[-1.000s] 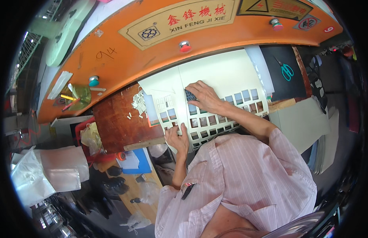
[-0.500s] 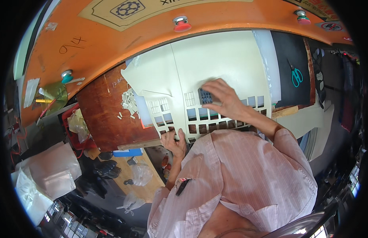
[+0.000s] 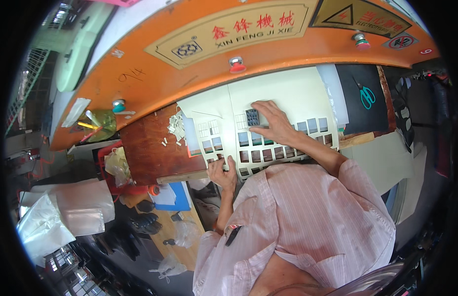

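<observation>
A pale cream sheet (image 3: 283, 89) lies on the worktop with rows of rectangular openings along its near side. On it stands a small dark cutting die (image 3: 252, 117) with a studded top, beside a patch of cut grid lines. My right hand (image 3: 276, 122) is closed round this die, thumb on its near side and fingers on its far side. Farther left and nearer me, my left hand (image 3: 223, 172) lies on the sheet's perforated near edge, thumb and fingers apart. Whether any of its fingertips reach under the sheet is hidden.
An orange machine beam (image 3: 189, 81) with push buttons spans the far side. Small cut pieces (image 3: 177, 126) lie on the brown board (image 3: 145, 143) to the left. Teal scissors (image 3: 367, 97) rest on a black mat at right. A red basket (image 3: 103, 155) stands at far left.
The view has tilted upward, showing more of the orange beam. My right hand has shifted the die slightly left, against the cut grid lines. My left hand stays at the sheet's near edge.
</observation>
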### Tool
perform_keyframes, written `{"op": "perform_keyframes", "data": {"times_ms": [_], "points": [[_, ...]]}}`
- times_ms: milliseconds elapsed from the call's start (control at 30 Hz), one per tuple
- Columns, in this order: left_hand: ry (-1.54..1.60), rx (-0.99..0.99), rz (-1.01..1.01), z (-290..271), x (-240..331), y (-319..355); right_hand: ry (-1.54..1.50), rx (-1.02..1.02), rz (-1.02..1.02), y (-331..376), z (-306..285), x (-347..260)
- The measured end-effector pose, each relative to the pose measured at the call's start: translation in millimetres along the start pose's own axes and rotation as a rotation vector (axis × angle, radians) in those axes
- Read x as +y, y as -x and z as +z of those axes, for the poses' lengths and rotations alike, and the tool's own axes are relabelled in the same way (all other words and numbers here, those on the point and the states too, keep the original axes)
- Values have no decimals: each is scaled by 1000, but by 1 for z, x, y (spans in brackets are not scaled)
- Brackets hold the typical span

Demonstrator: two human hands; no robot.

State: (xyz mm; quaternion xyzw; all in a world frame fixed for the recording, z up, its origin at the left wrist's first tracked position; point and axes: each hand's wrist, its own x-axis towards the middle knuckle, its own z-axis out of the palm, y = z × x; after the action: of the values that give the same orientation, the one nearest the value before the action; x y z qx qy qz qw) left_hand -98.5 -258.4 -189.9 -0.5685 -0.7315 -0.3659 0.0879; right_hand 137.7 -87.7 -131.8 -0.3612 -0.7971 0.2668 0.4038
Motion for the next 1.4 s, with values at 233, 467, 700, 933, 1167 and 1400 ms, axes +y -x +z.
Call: {"op": "perform_keyframes", "data": {"times_ms": [233, 467, 700, 933, 1167, 1400], "points": [[43, 35, 34, -3, 16, -22, -2, 876, -6, 13, -145, -17], [127, -17, -6, -10, 54, -68, 233, 925, -68, 31, -263, -40], [212, 11, -18, -22, 74, -83, 154, 934, 223, 123, -256, -35], [161, 8, -39, -12, 68, -89, 266, 701, 573, 161, -216, 18], [234, -61, -113, -11, 66, -87, 43, 659, 599, 145, -194, 24], [180, -83, -131, -11, 56, -68, 186, 553, 750, 121, -186, 34]]}}
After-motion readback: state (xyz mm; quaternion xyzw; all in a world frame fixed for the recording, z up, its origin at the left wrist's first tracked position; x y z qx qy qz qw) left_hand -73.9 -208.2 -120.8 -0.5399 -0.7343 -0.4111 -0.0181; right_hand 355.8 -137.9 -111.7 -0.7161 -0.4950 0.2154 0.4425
